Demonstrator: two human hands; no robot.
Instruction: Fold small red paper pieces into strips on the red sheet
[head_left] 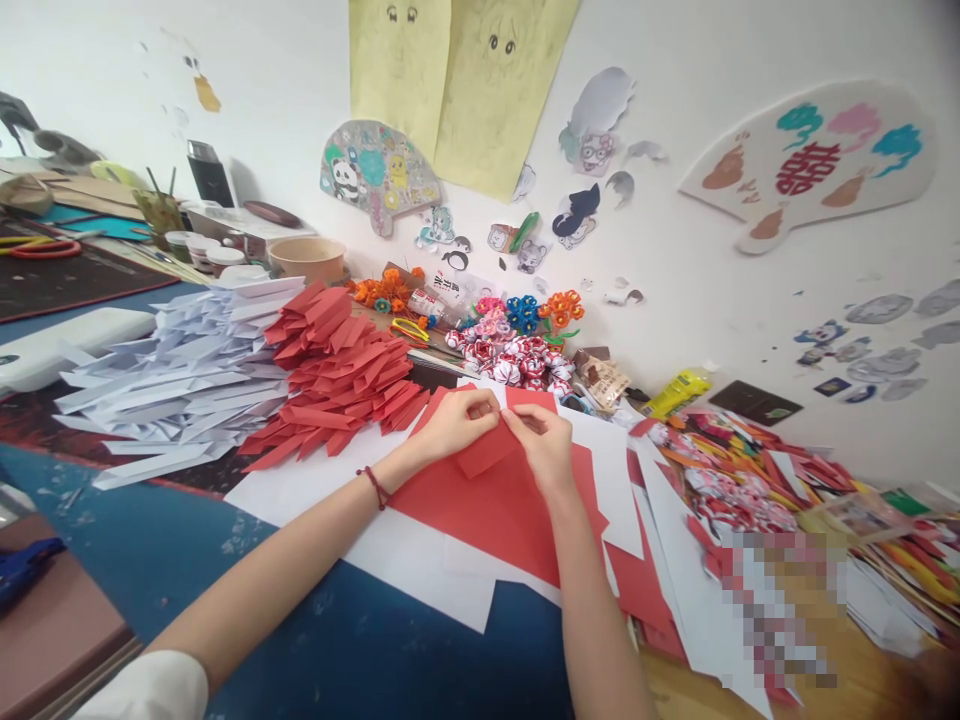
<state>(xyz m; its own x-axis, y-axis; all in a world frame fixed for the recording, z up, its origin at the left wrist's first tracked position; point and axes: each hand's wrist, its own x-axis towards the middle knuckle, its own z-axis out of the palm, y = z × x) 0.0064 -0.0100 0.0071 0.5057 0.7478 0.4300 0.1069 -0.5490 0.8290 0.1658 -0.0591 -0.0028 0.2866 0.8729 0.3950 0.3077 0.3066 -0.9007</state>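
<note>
Between my two hands is a small piece of red paper, pinched along its upper edge. My left hand is closed, thumb and forefinger on the paper's top. Close beside it, my right hand grips the same paper with thumb and fingertips. Under both hands lies a larger red sheet on white sheets. To the left rises a pile of folded red paper pieces, and past it a heap of folded white paper pieces.
Behind the sheets sit red-and-white paper balls and orange flowers. A tan bowl stands back left. Blue-handled scissors lie at the left edge. Colourful paper pieces and a yellow bottle lie to the right.
</note>
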